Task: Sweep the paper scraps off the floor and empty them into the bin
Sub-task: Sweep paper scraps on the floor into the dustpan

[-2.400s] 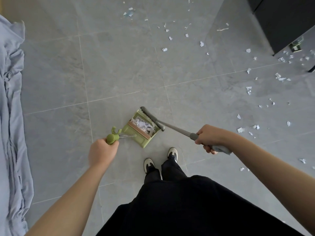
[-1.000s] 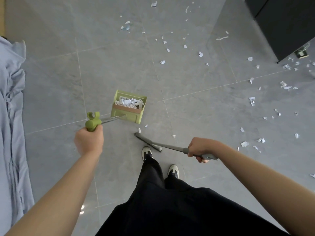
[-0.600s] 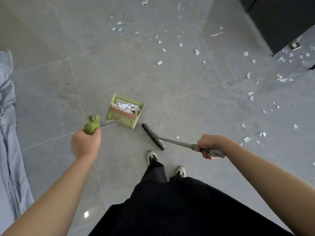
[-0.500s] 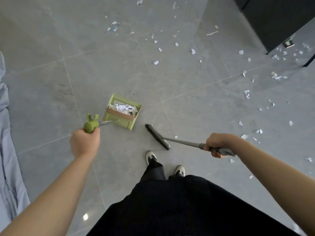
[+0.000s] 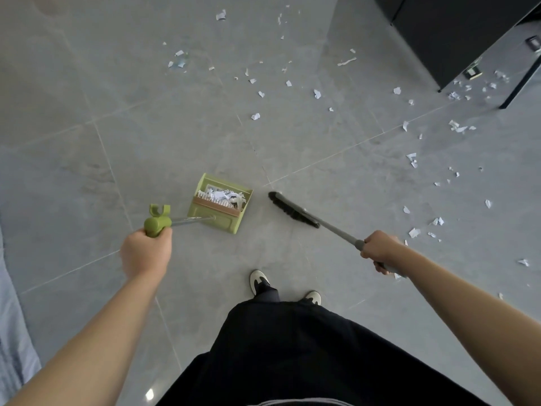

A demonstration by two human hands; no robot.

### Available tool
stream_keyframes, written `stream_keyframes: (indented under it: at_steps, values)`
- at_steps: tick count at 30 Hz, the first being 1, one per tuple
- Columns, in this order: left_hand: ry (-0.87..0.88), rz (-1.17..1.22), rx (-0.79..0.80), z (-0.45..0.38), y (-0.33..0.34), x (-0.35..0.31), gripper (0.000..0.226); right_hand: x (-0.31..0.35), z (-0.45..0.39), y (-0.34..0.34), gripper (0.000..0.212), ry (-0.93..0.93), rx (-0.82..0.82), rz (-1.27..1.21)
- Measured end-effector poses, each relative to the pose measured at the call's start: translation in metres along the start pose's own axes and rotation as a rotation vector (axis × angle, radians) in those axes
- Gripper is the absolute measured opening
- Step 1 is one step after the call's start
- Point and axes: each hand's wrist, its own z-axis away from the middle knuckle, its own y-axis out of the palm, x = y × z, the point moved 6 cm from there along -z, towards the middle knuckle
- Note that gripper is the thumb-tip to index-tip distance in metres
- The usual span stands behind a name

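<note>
The right hand (image 5: 379,249) is wrapped around the grey handle of the broom (image 5: 293,209), and the left hand (image 5: 145,253) is closed around the green grip of the long-handled dustpan (image 5: 220,203). Both tools are held out ahead of the person's shoes (image 5: 258,281).

The dustpan sits on the grey tiled floor (image 5: 117,118) to the left of centre, already holding a heap of white paper scraps. The broom head lies just to its right, apart from it, with its long axis running from far-left to near-right, roughly in line with its own handle.

What the next stroke depends on is where the loose paper scraps (image 5: 434,221) lie relative to these two tools. The nearest cluster is on the right, beyond the broom head and close to the right hand; more scraps scatter towards the far right by the dark cabinet (image 5: 456,30) and across the far middle of the floor. So the litter lies right and far of the broom, while the pan is on the broom's left. The right hand is clearly the nearer one to the litter.

I judge that the bristles need to reach out past the right-hand cluster and draw leftwards towards the pan's open mouth, which faces away from the person. No bin is in view. A pale blue cloth (image 5: 11,332) lies along the left edge.
</note>
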Motion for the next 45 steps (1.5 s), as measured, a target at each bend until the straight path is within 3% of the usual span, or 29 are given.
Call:
stream_keyframes:
  at_steps: [8,16,19,22,30,37,41,45]
  values:
    - [0.073,-0.047,0.037,-0.007,0.018,-0.028,0.03,-0.003,-0.009,-0.023,0.022,0.029,-0.066,-0.135]
    - [0.073,-0.074,0.016,-0.016,0.038,-0.074,0.033,-0.031,-0.035,-0.055,0.004,0.25,0.019,-0.598]
    - [0.06,-0.063,0.008,-0.024,0.044,-0.091,0.032,-0.028,-0.049,-0.068,0.017,0.352,0.12,-0.869]
    - [0.053,-0.037,-0.008,-0.03,0.049,-0.116,0.034,-0.017,-0.066,-0.091,0.016,0.415,0.126,-1.033]
    - [0.098,0.04,-0.065,-0.046,0.054,-0.171,0.063,0.027,-0.094,-0.129,0.014,0.36,0.185,-0.99]
    - [0.066,0.033,-0.039,-0.097,0.054,-0.19,0.051,0.086,-0.105,-0.138,0.012,0.251,0.142,-0.796]
    - [0.069,0.019,0.013,-0.143,0.053,-0.198,0.043,0.156,-0.096,-0.134,0.007,0.201,0.238,-0.704]
    - [0.073,0.0,0.048,-0.191,0.04,-0.206,0.038,0.244,-0.086,-0.123,0.013,0.155,0.302,-0.776]
